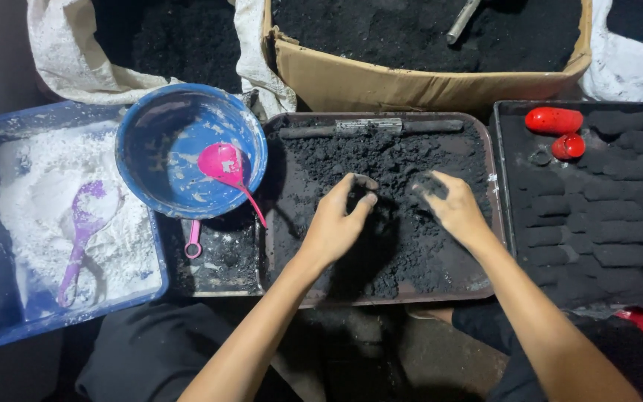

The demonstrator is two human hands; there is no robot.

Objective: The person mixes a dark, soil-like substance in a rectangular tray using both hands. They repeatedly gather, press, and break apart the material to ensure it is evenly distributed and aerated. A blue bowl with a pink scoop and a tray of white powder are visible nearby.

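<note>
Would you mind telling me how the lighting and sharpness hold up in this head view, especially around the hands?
Head view: light is even from above, with the left hand casting a soft shadow onto the black powder; the right hand is sharp, without motion blur; the white powder looks bright and nearly washed out; the lower edge falls into darkness.

We see black powder (403, 167) in a brown tray (485, 149), a blue bowl (150, 141) streaked white, a pink scoop (225, 165), a purple scoop (83, 223) on white powder (46, 179), and two red moulds (556, 120).
</note>
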